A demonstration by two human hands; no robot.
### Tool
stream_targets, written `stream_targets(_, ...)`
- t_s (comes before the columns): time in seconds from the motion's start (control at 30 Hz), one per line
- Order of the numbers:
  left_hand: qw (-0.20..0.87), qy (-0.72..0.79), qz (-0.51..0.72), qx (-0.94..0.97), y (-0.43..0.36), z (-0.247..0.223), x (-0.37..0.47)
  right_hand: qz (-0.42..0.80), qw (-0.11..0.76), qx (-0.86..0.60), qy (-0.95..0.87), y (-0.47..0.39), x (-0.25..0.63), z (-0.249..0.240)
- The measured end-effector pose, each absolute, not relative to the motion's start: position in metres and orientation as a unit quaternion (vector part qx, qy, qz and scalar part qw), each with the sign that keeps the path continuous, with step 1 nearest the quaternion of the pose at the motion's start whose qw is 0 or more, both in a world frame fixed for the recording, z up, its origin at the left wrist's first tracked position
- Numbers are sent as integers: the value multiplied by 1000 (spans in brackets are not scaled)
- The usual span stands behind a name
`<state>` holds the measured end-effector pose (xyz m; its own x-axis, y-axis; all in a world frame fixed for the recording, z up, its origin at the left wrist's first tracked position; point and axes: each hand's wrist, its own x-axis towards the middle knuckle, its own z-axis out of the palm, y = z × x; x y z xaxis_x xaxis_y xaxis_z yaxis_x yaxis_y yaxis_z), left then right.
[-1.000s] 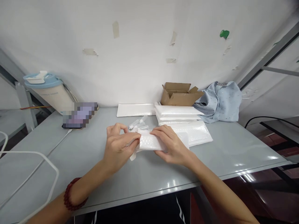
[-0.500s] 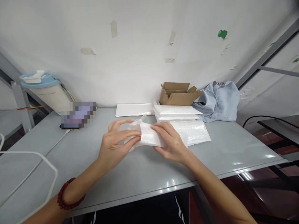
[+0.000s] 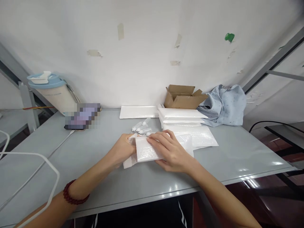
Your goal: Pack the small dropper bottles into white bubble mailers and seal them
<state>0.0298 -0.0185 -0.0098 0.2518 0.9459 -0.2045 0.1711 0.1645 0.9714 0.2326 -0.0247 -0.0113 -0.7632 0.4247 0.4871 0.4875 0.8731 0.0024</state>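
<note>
While the right hand (image 3: 169, 152) grips, bubbly plastic (image 3: 146, 151) glistens.

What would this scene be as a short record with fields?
Left grip: at the left end of a white bubble-padded mailer; fingertips hidden
Right grip: holding the mailer, fingers on top
Beyond grips: clear plastic tubes
Right: stacked white padded mailers, open brown cardboard box, light-blue fabric bundle
Left: cream cylindrical cup with blue lid, dark rectangular phone

Right fingers (image 3: 159, 142) hold white bubble mailer (image 3: 145, 151); left hand (image 3: 122, 148) at its left end; clear tubes (image 3: 144, 130) beyond.
</note>
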Motion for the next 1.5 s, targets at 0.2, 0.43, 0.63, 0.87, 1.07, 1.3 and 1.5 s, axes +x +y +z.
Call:
stream_targets(0.2, 534, 538, 375, 533, -23, -17, 38, -131, 209, -242, -938, -29, 229, -12)
stream_targets(0.43, 582, 530, 406, 463, -21, -8, 33, -230, 184, -302, -907, -29, 227, -15)
stream_targets(0.63, 580, 502, 400, 502, -19, -1, 23, -255, 230, -403, -848, -28, 227, -18)
stream_targets(0.87, 609, 476, 335, 539, -24, -1, 29, -278, 224, -391, -848, -21, 230, -26)
stream_targets(1.07, 490, 473, 439, 586, -25, -2, 28, -267, 233, -343, -870, -23, 229, -25)
stream_targets(1.3, 110, 341, 429, 829, -27, -15, 29, -263, 255, -338, -867, -16, 232, -27)
stream_targets(1.5, -36, 276, 426, 861, -23, -31, 31, -305, 280, -325, -850, -18, 234, -25)
